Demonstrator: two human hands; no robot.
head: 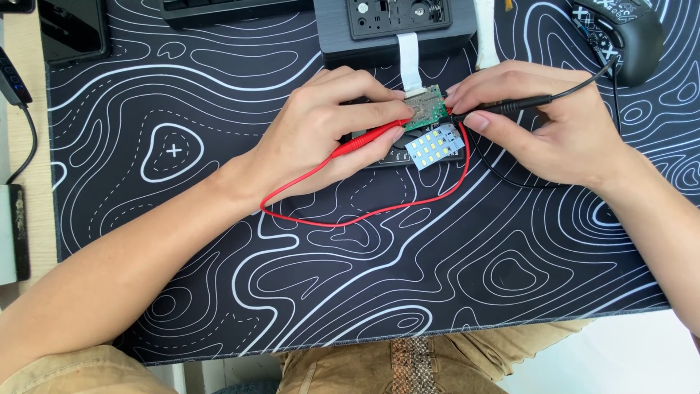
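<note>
The green circuit board [425, 109] sits near the upper middle of the desk mat [364, 277], between the two hands and on top of a dark flat device [386, 153] that is mostly hidden beneath them. A small white LED panel [432, 149], carrying rows of yellow emitters, lies just beside the board's lower edge, tilted.

The left hand [328, 131] is closed around the red probe [372, 136], pinching it between thumb and fingers; the probe tip meets the left edge of the board. The red lead [350, 217] runs from the probe in a loop across the mat and curves back up past the LED panel.

The right hand [539, 124] is closed around the black probe [503, 108], gripping it between thumb and forefinger; its tip meets the right edge of the board. The black lead [583, 86] runs from the probe's rear end toward the upper right.

Above the board, a white flat ribbon cable [408, 55] hangs from a black box [397, 29] with an open recess on top. A black computer mouse [627, 33] with a white pattern rests at the upper right corner of the mat. A keyboard edge [233, 9] shows at the top. The mat is black with white contour lines and covers the table [29, 146], whose bare light wood shows at the left.
</note>
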